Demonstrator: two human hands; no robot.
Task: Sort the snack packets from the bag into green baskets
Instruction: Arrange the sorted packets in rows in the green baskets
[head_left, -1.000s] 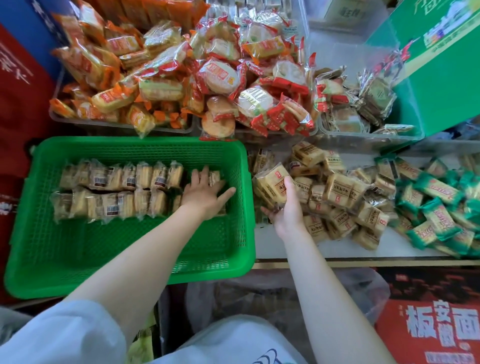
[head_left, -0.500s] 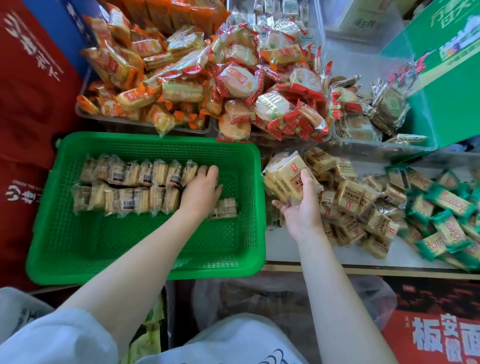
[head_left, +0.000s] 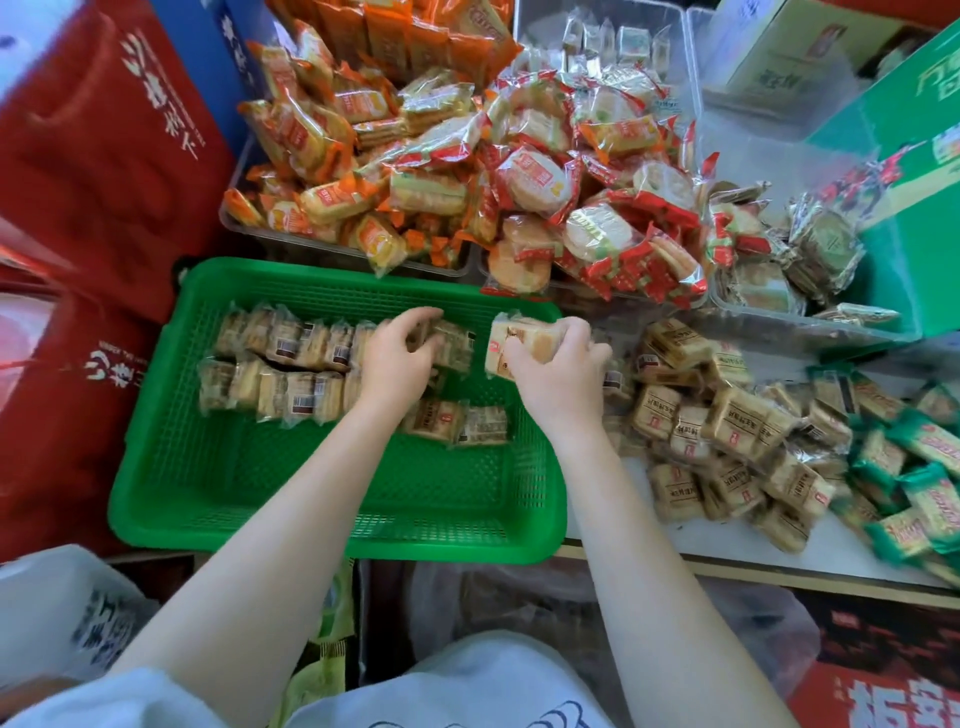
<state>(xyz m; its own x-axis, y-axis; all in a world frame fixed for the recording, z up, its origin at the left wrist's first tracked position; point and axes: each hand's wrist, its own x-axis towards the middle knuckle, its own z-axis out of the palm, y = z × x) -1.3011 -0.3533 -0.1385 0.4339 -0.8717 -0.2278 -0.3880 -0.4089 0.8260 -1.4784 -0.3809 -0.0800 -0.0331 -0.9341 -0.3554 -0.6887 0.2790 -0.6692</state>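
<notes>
Since a moment ago my right hand (head_left: 558, 374) carried its tan packets (head_left: 519, 345) over the green basket (head_left: 332, 519) rim, fingers clamped round them; loose pile (head_left: 727, 431) sits right. Left hand (head_left: 395, 358) fingers curl onto the basket's packet rows (head_left: 291, 364).

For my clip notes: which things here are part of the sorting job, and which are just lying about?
In the job:
green basket
held tan packets
right hand
left hand
tan packet pile

Lying about:
orange packets
red round packets
green packets
green box
</notes>
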